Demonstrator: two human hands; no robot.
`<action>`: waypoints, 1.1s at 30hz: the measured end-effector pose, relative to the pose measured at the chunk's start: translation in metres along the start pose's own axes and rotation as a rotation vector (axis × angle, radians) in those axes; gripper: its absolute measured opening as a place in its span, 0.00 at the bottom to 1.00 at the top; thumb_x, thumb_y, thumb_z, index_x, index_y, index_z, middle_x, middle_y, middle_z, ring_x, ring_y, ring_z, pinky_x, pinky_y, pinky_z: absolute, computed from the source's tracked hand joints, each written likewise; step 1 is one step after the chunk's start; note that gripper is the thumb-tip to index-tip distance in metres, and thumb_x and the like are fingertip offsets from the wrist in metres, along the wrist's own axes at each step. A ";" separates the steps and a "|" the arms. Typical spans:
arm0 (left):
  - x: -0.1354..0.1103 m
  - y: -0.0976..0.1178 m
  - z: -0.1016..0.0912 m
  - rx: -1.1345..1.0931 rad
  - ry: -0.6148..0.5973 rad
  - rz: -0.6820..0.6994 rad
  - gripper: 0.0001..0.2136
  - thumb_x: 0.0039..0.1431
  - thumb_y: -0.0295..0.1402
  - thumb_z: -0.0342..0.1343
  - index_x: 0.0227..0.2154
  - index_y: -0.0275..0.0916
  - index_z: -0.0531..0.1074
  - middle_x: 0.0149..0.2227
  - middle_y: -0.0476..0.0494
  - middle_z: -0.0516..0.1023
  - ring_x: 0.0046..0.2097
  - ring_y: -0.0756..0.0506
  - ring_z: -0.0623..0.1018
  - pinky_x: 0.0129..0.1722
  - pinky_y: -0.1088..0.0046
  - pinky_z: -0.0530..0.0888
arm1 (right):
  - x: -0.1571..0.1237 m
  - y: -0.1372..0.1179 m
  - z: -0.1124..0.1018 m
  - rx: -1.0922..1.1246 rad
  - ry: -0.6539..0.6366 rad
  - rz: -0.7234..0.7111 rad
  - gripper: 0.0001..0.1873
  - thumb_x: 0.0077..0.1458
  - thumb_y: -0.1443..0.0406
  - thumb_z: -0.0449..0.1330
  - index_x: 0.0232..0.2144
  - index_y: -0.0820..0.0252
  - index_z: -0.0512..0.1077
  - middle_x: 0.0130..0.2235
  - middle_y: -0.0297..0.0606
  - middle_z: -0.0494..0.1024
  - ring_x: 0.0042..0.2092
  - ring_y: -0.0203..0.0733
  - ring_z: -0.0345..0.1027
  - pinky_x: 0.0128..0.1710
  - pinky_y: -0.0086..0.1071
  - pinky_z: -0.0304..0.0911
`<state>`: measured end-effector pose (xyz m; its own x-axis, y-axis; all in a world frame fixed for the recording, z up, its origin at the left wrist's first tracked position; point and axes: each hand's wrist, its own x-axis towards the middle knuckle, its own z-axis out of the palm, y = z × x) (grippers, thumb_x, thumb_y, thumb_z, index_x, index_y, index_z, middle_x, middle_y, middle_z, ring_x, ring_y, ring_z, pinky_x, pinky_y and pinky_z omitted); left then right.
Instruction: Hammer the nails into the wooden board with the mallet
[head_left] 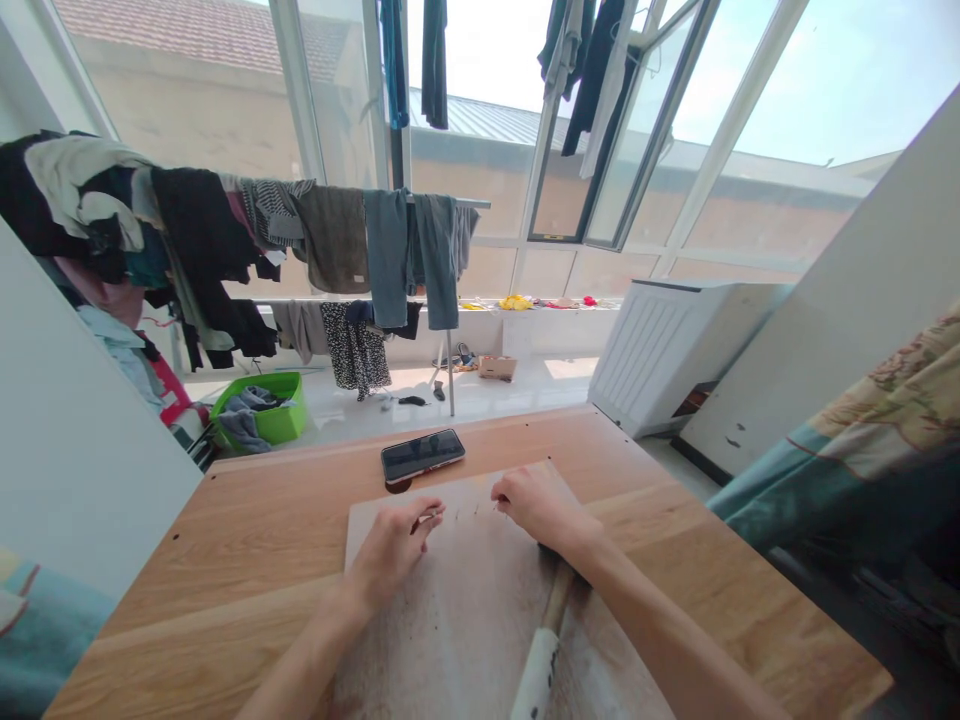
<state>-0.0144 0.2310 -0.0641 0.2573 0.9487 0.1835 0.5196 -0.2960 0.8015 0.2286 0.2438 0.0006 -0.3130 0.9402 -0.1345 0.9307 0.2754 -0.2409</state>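
Observation:
A pale wooden board point(457, 610) lies on the table, with a few thin nails point(476, 509) standing upright near its far end. Above the board's left side, my left hand point(405, 530) is closed, its thumb and fingers pinching what look like small thin nails. My right hand point(529, 500) is at the far right part of the board, fingertips pinched on a thin nail, partly hidden by the fingers. Under my right forearm lies a hammer point(538, 665), its wooden handle wrapped in white at the near end. The hammer's dark head is mostly hidden by my arm.
A phone point(422, 455) lies beyond the board on the wooden table point(225, 560). Past the table stand a drying rack with clothes point(334, 240), a green basket point(283, 422) and a white cabinet-like unit point(645, 350). A curtain point(840, 450) hangs at the right.

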 end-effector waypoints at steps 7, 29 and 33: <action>0.005 0.005 0.010 0.021 -0.034 0.016 0.12 0.64 0.37 0.53 0.42 0.40 0.81 0.37 0.44 0.86 0.27 0.44 0.81 0.34 0.70 0.76 | 0.007 -0.016 0.001 -0.075 -0.091 -0.018 0.13 0.66 0.60 0.61 0.50 0.59 0.74 0.52 0.41 0.79 0.47 0.45 0.77 0.47 0.44 0.74; 0.003 0.016 0.018 -0.066 0.097 0.108 0.07 0.65 0.35 0.58 0.39 0.41 0.80 0.31 0.50 0.84 0.22 0.51 0.75 0.28 0.76 0.72 | 0.004 -0.028 -0.005 0.166 0.054 -0.143 0.10 0.67 0.62 0.60 0.43 0.60 0.79 0.46 0.42 0.84 0.46 0.45 0.78 0.48 0.41 0.72; -0.004 0.017 0.010 0.012 -0.029 0.156 0.13 0.63 0.35 0.62 0.50 0.43 0.77 0.42 0.48 0.86 0.29 0.49 0.79 0.36 0.73 0.76 | -0.008 -0.024 -0.008 0.285 0.052 -0.208 0.11 0.64 0.63 0.60 0.39 0.52 0.85 0.40 0.36 0.89 0.42 0.43 0.81 0.44 0.30 0.70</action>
<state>0.0020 0.2204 -0.0569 0.3588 0.8878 0.2883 0.4811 -0.4406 0.7579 0.2108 0.2311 0.0151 -0.4734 0.8808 -0.0071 0.7553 0.4018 -0.5177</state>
